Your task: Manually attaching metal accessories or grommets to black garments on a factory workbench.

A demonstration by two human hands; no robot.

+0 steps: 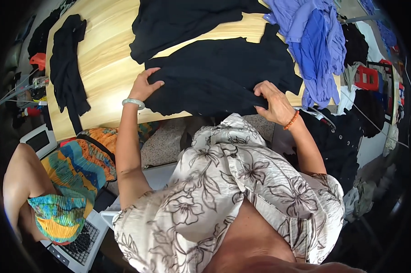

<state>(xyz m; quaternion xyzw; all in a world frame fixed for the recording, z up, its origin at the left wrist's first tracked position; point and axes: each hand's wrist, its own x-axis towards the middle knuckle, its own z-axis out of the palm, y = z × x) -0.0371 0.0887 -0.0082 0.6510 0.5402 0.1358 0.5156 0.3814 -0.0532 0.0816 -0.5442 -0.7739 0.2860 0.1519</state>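
Note:
A piece of black cloth (214, 75), apparently part of a garment, lies spread along the near edge of the wooden table, with soft wrinkles across it. At its left edge my left hand (144, 85) rests on the fabric, thumb and fingers apart. My right hand (277, 103) is at the near right corner, its fingers curled and closing on a fold of the same cloth; the fingertips are partly hidden in it. Just beyond lies another black cloth piece (182, 22), cut off by the upper edge of view.
Blue-purple garments (317, 41) are heaped at the table's right end. A narrow black cloth strip (68, 68) lies at the left of the table (107, 50). To my left sits a person in a colourful patterned garment (78, 168). A red plastic stool (367, 77) stands at right.

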